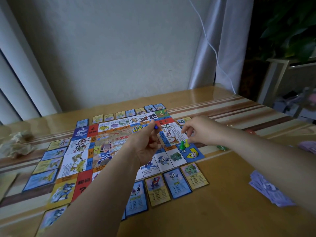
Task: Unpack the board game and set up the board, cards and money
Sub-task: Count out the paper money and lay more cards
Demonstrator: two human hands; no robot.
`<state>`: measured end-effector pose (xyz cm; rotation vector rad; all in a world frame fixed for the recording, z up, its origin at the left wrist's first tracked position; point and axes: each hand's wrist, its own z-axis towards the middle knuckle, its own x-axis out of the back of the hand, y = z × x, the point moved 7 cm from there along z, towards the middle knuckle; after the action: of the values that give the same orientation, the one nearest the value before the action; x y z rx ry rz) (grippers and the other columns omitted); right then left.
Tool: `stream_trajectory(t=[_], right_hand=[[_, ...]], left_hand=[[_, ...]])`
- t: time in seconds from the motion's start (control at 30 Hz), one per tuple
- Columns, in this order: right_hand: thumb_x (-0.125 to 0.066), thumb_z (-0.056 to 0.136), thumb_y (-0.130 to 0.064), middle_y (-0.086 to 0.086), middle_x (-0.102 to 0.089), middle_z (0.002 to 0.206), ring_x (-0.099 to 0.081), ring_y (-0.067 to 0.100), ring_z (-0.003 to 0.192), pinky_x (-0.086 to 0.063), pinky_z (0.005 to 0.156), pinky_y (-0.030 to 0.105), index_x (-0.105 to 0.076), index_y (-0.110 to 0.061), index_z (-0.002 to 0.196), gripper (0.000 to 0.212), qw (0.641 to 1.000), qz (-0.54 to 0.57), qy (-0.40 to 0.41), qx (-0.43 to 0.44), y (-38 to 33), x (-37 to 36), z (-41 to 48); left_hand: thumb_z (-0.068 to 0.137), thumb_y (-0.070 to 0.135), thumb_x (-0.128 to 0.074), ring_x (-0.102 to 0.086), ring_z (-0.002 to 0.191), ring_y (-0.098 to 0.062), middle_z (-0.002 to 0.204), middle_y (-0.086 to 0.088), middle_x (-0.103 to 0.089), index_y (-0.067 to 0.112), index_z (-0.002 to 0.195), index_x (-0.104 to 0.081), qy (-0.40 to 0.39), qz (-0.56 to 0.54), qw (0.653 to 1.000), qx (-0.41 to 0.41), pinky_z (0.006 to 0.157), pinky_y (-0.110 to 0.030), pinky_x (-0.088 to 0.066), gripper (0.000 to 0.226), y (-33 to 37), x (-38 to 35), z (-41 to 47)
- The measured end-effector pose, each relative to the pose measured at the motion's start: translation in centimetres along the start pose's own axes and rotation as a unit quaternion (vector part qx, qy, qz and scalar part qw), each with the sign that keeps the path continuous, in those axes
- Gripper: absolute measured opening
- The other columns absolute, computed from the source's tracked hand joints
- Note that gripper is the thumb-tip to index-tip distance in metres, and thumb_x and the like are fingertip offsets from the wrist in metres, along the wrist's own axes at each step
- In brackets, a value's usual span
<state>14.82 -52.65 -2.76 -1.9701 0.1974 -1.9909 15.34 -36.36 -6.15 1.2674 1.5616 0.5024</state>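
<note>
The colourful game board (82, 156) lies flat on the wooden table (230, 177). Property cards (177, 183) ring its edges on several sides. A green pawn (182, 144) and a yellow pawn (186, 142) stand on the blue corner square beside a white die (193, 154). My right hand (200, 130) pinches the top of the yellow pawn. My left hand (147, 144) hovers over the board's middle, fingers curled round a small blue pawn (156, 127) at the fingertips. A pile of purple paper money (270, 190) lies at the right.
A crumpled wad of paper (17, 144) sits at the table's left. A small green piece (222, 147) and a pink object (307, 146) lie past my right forearm. A wall, curtain and white cable stand behind the table; a plant is at far right.
</note>
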Motion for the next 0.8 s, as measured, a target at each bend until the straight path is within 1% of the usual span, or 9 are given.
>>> stream_trajectory(t=[0.07, 0.13, 0.23, 0.33, 0.43, 0.53, 0.63, 0.73, 0.8], right_hand=[[-0.066, 0.086, -0.017, -0.007, -0.065, 0.096, -0.057, 0.001, 0.079, -0.044, 0.067, 0.016, -0.065, -0.019, 0.112, 0.025, 0.998, 0.040, 0.049, 0.005, -0.6, 2.4, -0.4], [-0.067, 0.086, -0.019, -0.010, -0.067, 0.096, -0.057, -0.005, 0.079, -0.047, 0.073, 0.013, -0.068, -0.023, 0.106, 0.020, 0.991, 0.097, 0.084, 0.027, -1.9, 4.6, -0.9], [-0.073, 0.081, -0.020, -0.014, -0.067, 0.087, -0.058, -0.007, 0.072, -0.046, 0.068, 0.007, -0.068, -0.030, 0.099, 0.021, 0.982, 0.153, 0.066, 0.089, -4.9, 5.8, -2.0], [-0.078, 0.075, -0.022, -0.010, -0.067, 0.084, -0.058, 0.001, 0.069, -0.048, 0.066, 0.014, -0.067, -0.026, 0.096, 0.024, 0.976, 0.159, 0.106, 0.103, -5.7, 6.2, -2.4], [-0.081, 0.072, -0.024, -0.011, -0.065, 0.075, -0.056, -0.002, 0.064, -0.045, 0.062, 0.011, -0.069, -0.021, 0.090, 0.022, 0.964, 0.188, 0.158, 0.103, -5.5, 6.7, -2.7], [-0.077, 0.076, -0.022, -0.009, -0.069, 0.075, -0.059, -0.003, 0.064, -0.044, 0.062, 0.010, -0.072, -0.017, 0.089, 0.014, 0.955, 0.208, 0.174, 0.117, -5.5, 6.8, -2.9], [-0.071, 0.083, -0.022, -0.006, -0.071, 0.074, -0.063, 0.003, 0.066, -0.046, 0.062, 0.014, -0.073, -0.018, 0.085, 0.005, 0.953, 0.207, 0.178, 0.129, -5.5, 6.8, -3.1], [-0.070, 0.084, -0.023, -0.011, -0.068, 0.070, -0.060, -0.002, 0.063, -0.044, 0.059, 0.010, -0.072, -0.021, 0.081, 0.003, 0.954, 0.215, 0.188, 0.089, -3.7, 6.9, -2.9], [-0.071, 0.082, -0.023, -0.010, -0.067, 0.073, -0.060, -0.003, 0.063, -0.045, 0.061, 0.011, -0.071, -0.016, 0.083, 0.007, 0.967, 0.198, 0.159, 0.037, -1.7, 5.7, -2.6]], left_hand=[[0.093, 0.029, -0.055, -0.032, 0.045, -0.004, 0.068, 0.002, -0.055, 0.013, 0.089, -0.060, -0.011, 0.031, 0.999, -0.014, 0.037, -0.014, -0.025, 0.018, 0.2, -0.1, 0.0], [0.093, 0.029, -0.056, -0.030, 0.049, -0.005, 0.067, 0.003, -0.045, 0.013, 0.088, -0.061, -0.038, 0.071, 0.996, -0.030, 0.040, -0.014, -0.025, 0.018, 0.5, -0.7, -0.2], [0.092, 0.029, -0.057, -0.030, 0.047, -0.004, 0.067, 0.004, -0.044, 0.013, 0.085, -0.060, -0.074, 0.087, 0.992, -0.050, 0.040, -0.014, -0.025, 0.017, 0.9, -2.6, -0.7], [0.091, 0.029, -0.058, -0.030, 0.044, -0.003, 0.060, 0.006, -0.043, 0.014, 0.081, -0.057, -0.089, 0.065, 0.992, -0.058, 0.039, -0.013, -0.023, 0.018, 1.4, -4.0, -1.3], [0.089, 0.031, -0.060, -0.029, 0.043, -0.003, 0.056, 0.006, -0.038, 0.015, 0.081, -0.053, -0.095, 0.056, 0.992, -0.060, 0.039, -0.014, -0.023, 0.019, 1.5, -4.6, -1.7], [0.088, 0.035, -0.061, -0.029, 0.044, -0.004, 0.055, 0.006, -0.041, 0.014, 0.086, -0.055, -0.093, 0.072, 0.991, -0.061, 0.040, -0.015, -0.022, 0.022, 1.6, -4.9, -2.0], [0.089, 0.038, -0.060, -0.029, 0.048, -0.005, 0.059, 0.006, -0.049, 0.015, 0.086, -0.058, -0.090, 0.089, 0.990, -0.064, 0.046, -0.017, -0.021, 0.023, 1.6, -5.1, -2.2], [0.094, 0.023, -0.055, -0.040, 0.053, -0.006, 0.068, 0.002, -0.062, 0.015, 0.093, -0.062, -0.064, 0.068, 0.995, -0.042, 0.048, -0.017, -0.030, 0.010, 1.0, -4.3, -2.0], [0.096, 0.003, -0.043, -0.049, 0.062, -0.010, 0.088, -0.005, -0.066, 0.014, 0.099, -0.059, -0.050, 0.026, 0.998, -0.015, 0.053, -0.021, -0.041, 0.020, 0.4, -3.4, -1.7]])
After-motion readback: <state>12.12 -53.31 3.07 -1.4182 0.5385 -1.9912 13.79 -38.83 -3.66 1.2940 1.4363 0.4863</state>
